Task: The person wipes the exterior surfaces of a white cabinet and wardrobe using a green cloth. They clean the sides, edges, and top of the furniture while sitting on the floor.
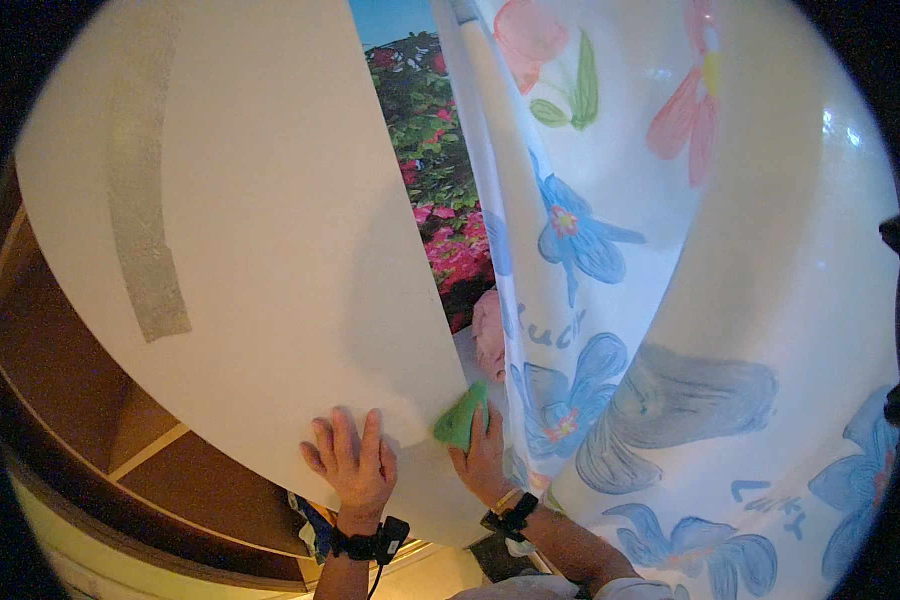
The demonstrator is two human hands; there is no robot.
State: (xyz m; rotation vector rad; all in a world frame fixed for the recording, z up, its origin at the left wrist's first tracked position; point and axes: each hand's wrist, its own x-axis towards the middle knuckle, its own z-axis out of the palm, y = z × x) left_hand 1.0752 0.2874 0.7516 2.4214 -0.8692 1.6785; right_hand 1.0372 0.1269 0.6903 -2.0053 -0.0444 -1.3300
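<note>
A large cream-coloured panel (pixel 270 225) fills the left and middle of the view, with a grey strip (pixel 146 210) on its upper left part. My left hand (pixel 351 457) rests on the panel near its lower edge, fingers spread, holding nothing. To its right, my right hand (pixel 484 454) holds a green sponge or cloth (pixel 463 416) against the panel near its right edge. Both wrists wear black straps. A pink bunched cloth (pixel 489 337) lies just beyond the green piece.
Right of the panel hangs a white curtain (pixel 615 172) with painted flowers. Behind the gap shows a picture of pink and red flowers (pixel 457 247). Brown open shelving (pixel 52 337) stands at the lower left. A dark object (pixel 499 559) lies below my right wrist.
</note>
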